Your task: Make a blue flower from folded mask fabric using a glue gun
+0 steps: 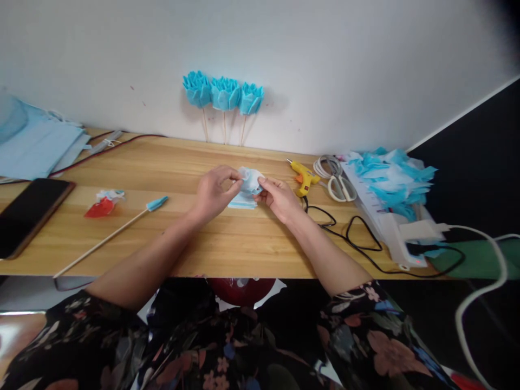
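Note:
Over the middle of the wooden table, my left hand (217,189) and my right hand (280,197) pinch a small white and pale blue piece of mask fabric (251,179) between thumbs and fingers. Just below it lies a stack of cut fabric pieces (242,202), partly covered by the held piece and my fingers. Left of my left forearm rests a wooden stick (108,236) with a blue fabric wrap (157,203) at its tip. Three blue fabric flowers (225,95) on sticks lean against the wall.
A yellow glue gun (304,176), scissors (341,188) and a black cable lie to the right. Beyond them are a heap of fabric scraps (396,176) and a power strip (400,244). On the left are a phone (32,214), face masks (38,141) and a red scrap (101,207).

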Demonstrator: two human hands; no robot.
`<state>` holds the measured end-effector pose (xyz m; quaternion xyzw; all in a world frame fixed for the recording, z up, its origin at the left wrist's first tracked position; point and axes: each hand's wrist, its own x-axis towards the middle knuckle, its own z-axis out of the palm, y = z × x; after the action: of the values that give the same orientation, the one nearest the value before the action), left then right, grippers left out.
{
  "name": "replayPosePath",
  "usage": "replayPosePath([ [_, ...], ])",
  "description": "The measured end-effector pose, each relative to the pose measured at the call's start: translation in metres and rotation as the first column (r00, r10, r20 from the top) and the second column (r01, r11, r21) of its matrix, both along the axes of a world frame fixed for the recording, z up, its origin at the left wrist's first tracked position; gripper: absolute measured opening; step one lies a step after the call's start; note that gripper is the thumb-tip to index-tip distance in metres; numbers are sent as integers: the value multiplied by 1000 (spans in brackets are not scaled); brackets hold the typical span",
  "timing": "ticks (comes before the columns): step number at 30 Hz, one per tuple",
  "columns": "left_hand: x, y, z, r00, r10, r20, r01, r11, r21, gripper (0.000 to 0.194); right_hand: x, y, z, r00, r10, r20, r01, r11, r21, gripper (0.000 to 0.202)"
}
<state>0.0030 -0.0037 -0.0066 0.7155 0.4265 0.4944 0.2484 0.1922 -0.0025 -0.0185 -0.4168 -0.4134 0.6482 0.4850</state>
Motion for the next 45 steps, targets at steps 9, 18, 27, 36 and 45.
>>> replayPosePath([
  [9,-5,8,-1,867,29,497,154,934,-324,19,5,3,-1,997,-70,31,68,996,61,38],
  [18,-15,20,-6,766,26,642,220,928,-301,33,4,7,2,971,-233,-57,239,963,126,35],
  [27,-15,2,8,834,-367,412,533,729,-430,26,16,16,4,936,-323,-139,338,935,104,27],
  [36,0,-9,10,941,-338,-32,292,853,-433,46,10,9,3,966,-223,-130,243,956,163,29],
  [45,2,-3,8,971,-49,232,164,847,-505,36,-1,-5,-1,993,-91,77,70,968,243,29],
])
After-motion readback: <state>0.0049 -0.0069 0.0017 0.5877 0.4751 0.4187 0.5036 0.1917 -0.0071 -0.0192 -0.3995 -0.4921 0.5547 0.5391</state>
